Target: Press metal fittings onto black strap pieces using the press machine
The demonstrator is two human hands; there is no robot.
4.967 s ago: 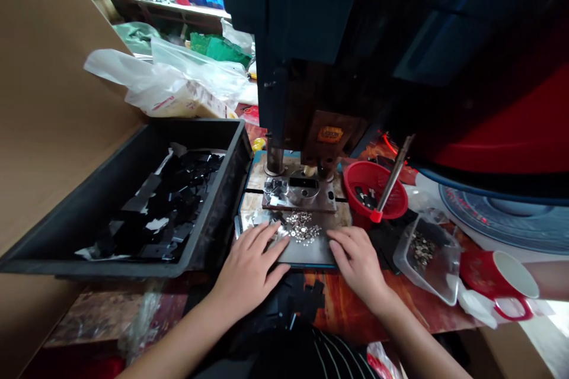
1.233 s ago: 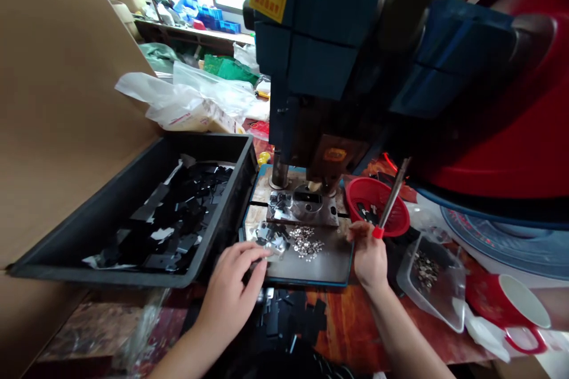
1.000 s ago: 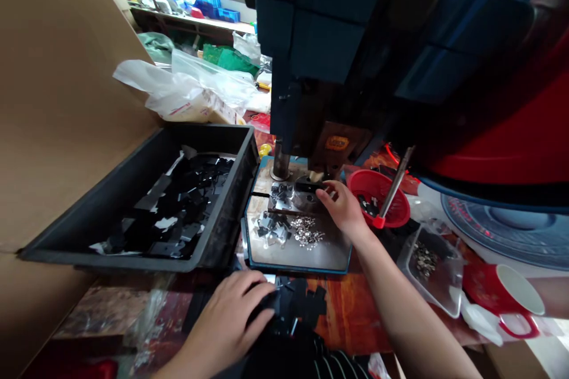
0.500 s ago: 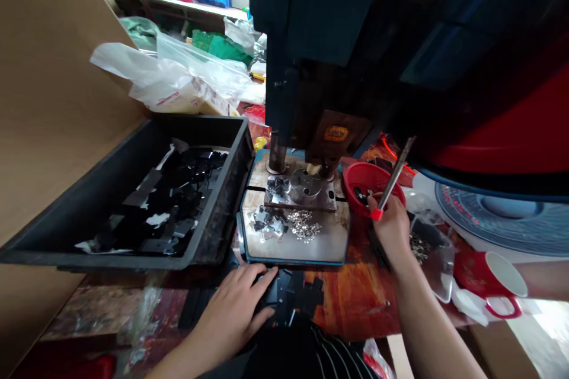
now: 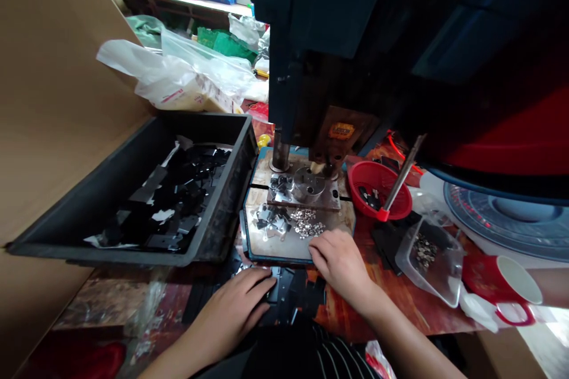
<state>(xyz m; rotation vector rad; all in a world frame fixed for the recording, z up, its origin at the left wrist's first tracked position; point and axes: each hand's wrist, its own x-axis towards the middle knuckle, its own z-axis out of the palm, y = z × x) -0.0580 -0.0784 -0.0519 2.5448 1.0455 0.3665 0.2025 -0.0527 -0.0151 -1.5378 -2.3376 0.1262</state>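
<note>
My left hand [image 5: 242,302] rests on thin black plates [image 5: 297,290] at the table's front edge, fingers stretched and thumb apart. My right hand [image 5: 342,260] is at the front right of the press bed [image 5: 262,243], fingers curled together; whatever is in them, if anything, is hidden. Just beyond its fingertips lies a heap of small shiny metal pieces [image 5: 306,224]. Left of that heap are loose flat black and silver plates [image 5: 271,222]. Behind both sits a metal die with a round clear disc [image 5: 309,182], under the dark press head [image 5: 340,130].
A deep black tray [image 5: 208,213] of black plates stands left. On the right are a red basket [image 5: 402,207] with a red-tipped metal lever [image 5: 402,180] in front, a clear container [image 5: 451,278] of small metal parts and a red mug [image 5: 482,278]. Cardboard [image 5: 53,100] walls the left side.
My right hand has moved left and nearer, from the red basket beside the lever to the front of the press bed. My left hand stays almost where it was. The view has shifted slightly.
</note>
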